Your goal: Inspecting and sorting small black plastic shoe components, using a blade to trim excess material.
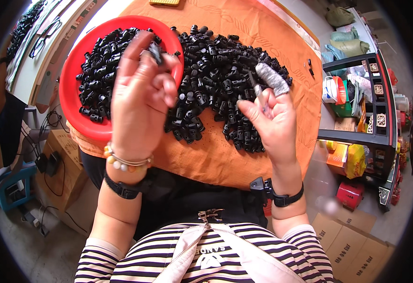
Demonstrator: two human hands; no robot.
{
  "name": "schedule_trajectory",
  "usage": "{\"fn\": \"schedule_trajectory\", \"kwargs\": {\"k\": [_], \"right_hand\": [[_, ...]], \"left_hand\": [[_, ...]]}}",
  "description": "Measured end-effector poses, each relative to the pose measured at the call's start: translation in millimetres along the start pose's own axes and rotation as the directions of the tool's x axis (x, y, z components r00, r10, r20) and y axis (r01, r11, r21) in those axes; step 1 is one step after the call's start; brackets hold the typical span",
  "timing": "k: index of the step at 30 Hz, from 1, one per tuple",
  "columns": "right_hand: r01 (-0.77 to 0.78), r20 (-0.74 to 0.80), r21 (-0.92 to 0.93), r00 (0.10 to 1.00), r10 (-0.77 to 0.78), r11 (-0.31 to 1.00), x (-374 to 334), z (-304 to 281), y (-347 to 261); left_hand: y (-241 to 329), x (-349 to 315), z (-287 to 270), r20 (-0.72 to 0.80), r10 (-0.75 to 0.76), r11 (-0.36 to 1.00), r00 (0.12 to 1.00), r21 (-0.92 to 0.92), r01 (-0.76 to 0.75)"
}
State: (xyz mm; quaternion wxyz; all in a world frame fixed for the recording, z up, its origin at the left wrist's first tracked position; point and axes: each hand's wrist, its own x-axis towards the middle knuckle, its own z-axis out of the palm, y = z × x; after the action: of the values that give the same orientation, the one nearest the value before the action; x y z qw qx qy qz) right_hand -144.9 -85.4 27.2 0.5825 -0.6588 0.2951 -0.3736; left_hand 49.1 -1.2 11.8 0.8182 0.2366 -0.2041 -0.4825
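Small black cord locks (211, 66) are heaped, all jumbled, in a red basin (68, 80) and on orange cloth (211, 162).

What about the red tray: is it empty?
No, small black parts are heaped inside the red tray.

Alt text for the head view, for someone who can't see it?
A person's left hand, blurred, holds a small dark part over a red basin of black parts; the right hand, one finger in a grey wrap, holds a slender tool above a pile of similar parts. Basin and pile lie on an orange cloth.
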Motion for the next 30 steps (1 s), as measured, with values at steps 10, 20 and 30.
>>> {"fn": "schedule_trajectory", "kwargs": {"k": [10, 20, 30], "right_hand": [[0.069, 0.079, -0.718, 0.997, -0.018, 0.693, -27, 2, 11], [0.100, 0.079, -0.700, 0.995, -0.063, 0.707, -22, -6, 18], [-0.141, 0.179, -0.042, 0.973, 0.146, 0.989, -16, -1, -15]], "left_hand": [[10, 3, -5, -0.051, -0.012, 0.999, 0.999, 0.046, 0.014], [-15, -10, 13, -0.077, -0.328, 0.927, 0.942, 0.166, 0.336], [-28, -15, 18, 0.063, -0.490, 0.801, 0.870, 0.425, 0.420]]}}
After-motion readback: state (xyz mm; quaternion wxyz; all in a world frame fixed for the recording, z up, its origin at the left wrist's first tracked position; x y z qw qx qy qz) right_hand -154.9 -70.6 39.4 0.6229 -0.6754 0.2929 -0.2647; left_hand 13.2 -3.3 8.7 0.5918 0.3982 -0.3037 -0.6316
